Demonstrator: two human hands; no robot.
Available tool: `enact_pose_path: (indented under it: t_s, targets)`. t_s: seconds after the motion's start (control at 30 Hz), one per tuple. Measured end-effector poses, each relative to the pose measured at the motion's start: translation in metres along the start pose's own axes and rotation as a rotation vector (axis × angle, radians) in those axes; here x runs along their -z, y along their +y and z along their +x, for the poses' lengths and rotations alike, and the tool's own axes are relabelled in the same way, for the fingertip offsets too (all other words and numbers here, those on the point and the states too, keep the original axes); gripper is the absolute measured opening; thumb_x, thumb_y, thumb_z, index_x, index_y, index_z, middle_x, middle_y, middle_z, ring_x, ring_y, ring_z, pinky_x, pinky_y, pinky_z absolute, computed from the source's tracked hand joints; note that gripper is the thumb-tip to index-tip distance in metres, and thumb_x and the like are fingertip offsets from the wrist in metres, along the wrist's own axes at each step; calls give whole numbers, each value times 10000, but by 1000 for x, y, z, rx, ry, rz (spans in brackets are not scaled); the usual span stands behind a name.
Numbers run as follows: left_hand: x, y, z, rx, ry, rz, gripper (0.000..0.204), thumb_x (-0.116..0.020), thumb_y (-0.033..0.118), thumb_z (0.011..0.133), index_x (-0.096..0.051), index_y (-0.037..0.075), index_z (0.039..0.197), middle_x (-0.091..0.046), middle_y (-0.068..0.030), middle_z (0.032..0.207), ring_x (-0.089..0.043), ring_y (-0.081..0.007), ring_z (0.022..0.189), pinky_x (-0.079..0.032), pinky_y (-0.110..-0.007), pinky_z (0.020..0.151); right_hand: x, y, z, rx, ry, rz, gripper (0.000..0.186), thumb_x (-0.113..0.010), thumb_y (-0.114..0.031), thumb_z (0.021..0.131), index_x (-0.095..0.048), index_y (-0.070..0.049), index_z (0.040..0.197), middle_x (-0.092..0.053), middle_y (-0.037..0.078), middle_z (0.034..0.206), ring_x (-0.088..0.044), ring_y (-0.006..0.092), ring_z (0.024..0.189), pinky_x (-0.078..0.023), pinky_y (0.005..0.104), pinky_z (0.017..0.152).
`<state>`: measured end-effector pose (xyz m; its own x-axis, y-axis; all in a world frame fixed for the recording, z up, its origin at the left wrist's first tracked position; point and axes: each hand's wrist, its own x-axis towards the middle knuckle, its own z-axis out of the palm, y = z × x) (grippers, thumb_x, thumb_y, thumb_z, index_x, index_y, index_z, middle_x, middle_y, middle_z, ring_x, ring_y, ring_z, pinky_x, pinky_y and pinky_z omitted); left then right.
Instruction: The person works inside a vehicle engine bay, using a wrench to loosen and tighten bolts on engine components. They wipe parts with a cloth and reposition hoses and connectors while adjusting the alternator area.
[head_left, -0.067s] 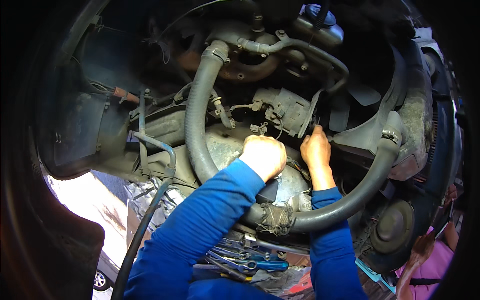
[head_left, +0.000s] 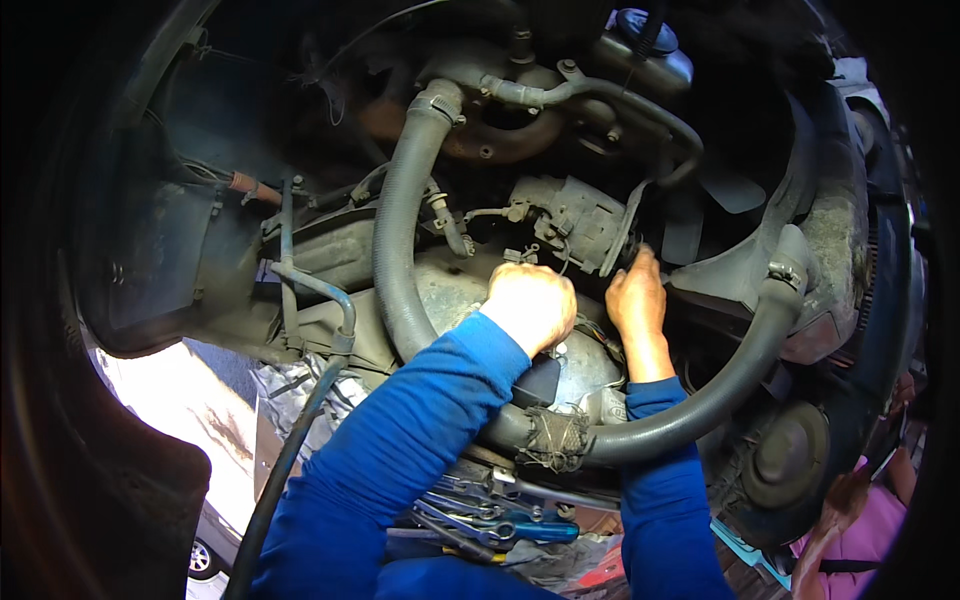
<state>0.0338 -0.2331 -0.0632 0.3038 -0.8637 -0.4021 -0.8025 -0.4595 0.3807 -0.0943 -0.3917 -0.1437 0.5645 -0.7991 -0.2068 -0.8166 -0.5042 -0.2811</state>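
Observation:
My left hand (head_left: 532,306) is closed in a fist, just below a grey, dusty alternator-like unit (head_left: 582,222) in an engine bay. Whatever it grips, if anything, is hidden beneath the fingers. At the right end of that unit, my right hand (head_left: 637,303) reaches up with fingers curled and pressed together by its flange. The tips are out of sight, so what they hold does not show. My right forearm passes under a thick black hose (head_left: 680,432) patched with a mesh wrap (head_left: 555,438). A whitish metal surface (head_left: 575,375) lies below my hands.
Another thick hose (head_left: 402,220) curves down on the left. Fan blades (head_left: 682,235) and a shroud stand right of my right hand. Several wrenches and a blue-handled screwdriver (head_left: 540,531) lie close to me. Another person in pink (head_left: 865,515) is at the lower right.
My left hand has risen very slightly toward the grey unit. The right hand stays by the flange, and the whole view has shifted a little.

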Motion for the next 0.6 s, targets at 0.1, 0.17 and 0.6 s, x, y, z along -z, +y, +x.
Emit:
enact_pose_path:
  t_s: [0.1,0.17,0.6]
  targets:
    - [7,-6,11,11,-68,-7,233,-655,212,840,-818,52,887,-796,-200,956,-792,-335,912,-622,-441,780,5,-2,-1,53,-180,35,806,-590,-23,904,-239,53,1626,-450,327,1560,-549,494,1357,-492,492,1119]
    - [13,-3,12,73,-149,-29,259,-653,216,847,-821,36,926,-795,-211,991,-789,-352,952,-622,-443,825,3,0,0,20,-222,44,821,-523,23,893,-199,65,1645,-387,340,1613,-499,493,1415,-465,475,1162]
    - [19,-41,55,504,-34,-22,557,-613,264,1003,-536,25,1499,-508,-160,1587,-461,-378,1486,-396,-532,1206,-4,-14,90,-249,-63,879,491,-504,-235,1038,-623,54,1416,-653,271,1421,-589,367,1374,-423,410,1165]
